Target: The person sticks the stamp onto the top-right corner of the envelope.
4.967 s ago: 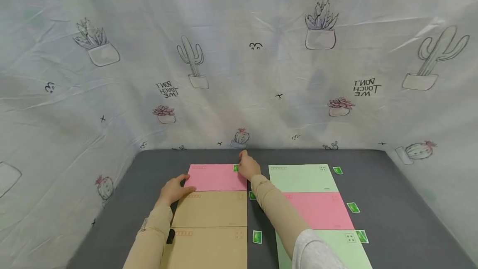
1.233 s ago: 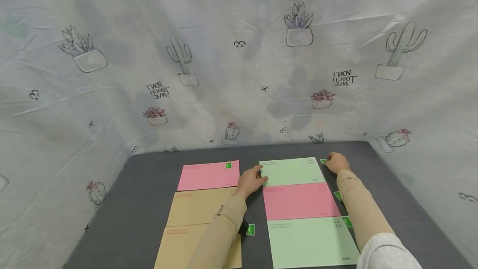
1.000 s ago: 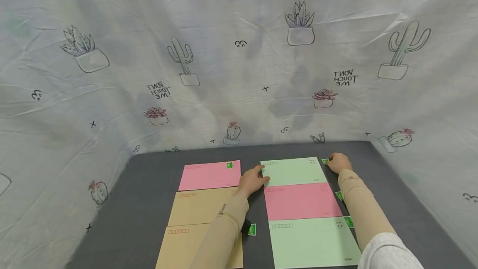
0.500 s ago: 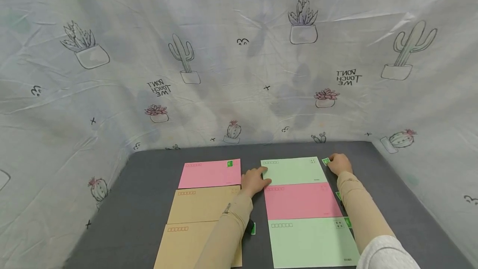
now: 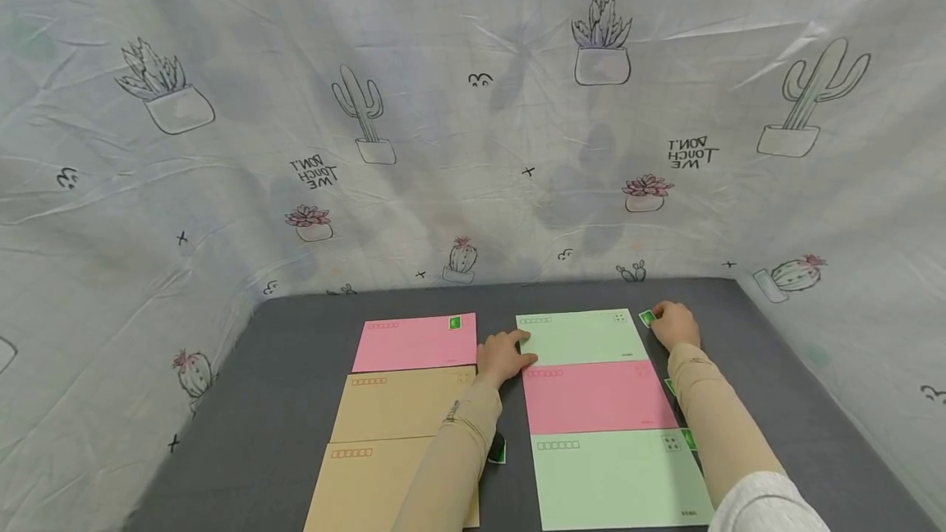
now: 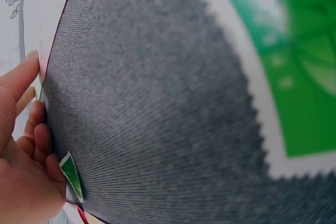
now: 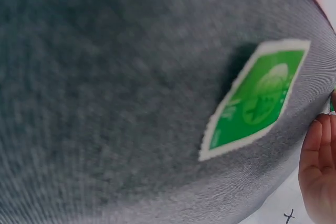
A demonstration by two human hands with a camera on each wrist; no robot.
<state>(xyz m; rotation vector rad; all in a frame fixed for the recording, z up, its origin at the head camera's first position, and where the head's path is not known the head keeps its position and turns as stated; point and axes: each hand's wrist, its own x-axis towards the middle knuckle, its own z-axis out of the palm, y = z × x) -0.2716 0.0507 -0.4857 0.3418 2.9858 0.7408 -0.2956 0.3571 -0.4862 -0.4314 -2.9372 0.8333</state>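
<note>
At the back right lies a pale green envelope (image 5: 584,339). My left hand (image 5: 501,360) rests at its left edge, with thumb and index fingertip spread on the paper. In the left wrist view, the other fingers of the left hand (image 6: 34,156) bend loosely above the dark table. Beyond the envelope's right edge, my right hand (image 5: 676,325) pinches a green stamp (image 5: 646,318) by its right side, just over the table. Little of the right hand (image 7: 320,166) shows in its own wrist view, at the right border. Another green stamp (image 5: 454,323) lies on the far left pink envelope (image 5: 414,343).
Below the pale green envelope follow a pink envelope (image 5: 599,396) and a second green one (image 5: 617,483). Two brown envelopes (image 5: 402,405) fill the left column. Loose stamps lie beside the right column (image 5: 670,387) and between the columns (image 5: 501,456). A printed curtain (image 5: 502,130) encloses the table.
Both hands have moved right from the far left pink envelope, where a stamp now lies uncovered. Within the last second, the pinched stamp has turned and shifted slightly; the left hand stays at the green envelope.
</note>
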